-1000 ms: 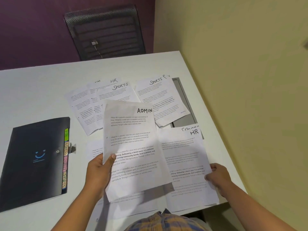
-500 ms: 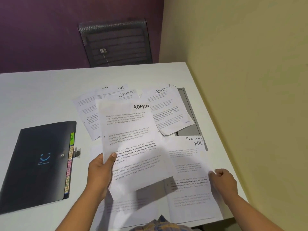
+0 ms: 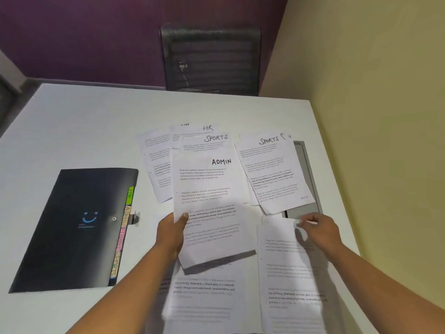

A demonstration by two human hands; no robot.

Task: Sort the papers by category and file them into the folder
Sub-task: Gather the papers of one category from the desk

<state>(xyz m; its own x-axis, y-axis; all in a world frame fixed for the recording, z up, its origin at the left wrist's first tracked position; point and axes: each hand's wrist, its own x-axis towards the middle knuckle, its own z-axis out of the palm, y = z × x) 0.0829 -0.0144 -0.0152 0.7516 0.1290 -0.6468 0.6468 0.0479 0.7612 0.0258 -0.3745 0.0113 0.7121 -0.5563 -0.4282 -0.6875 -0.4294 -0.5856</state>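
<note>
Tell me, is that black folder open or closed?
Closed. The black folder lies flat, its cover down, only its coloured tabs showing along the edge.

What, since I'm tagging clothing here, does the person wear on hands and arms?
Nothing visible: the left hand and right hand are ungloved, no watch or bracelet shows at either wrist, and both forearms are uncovered to the frame edge.

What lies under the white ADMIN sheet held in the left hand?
Another white printed sheet shows below its lower edge; the SPORTS sheet and HR sheet peek out above. Their covered parts cannot be read.
</note>
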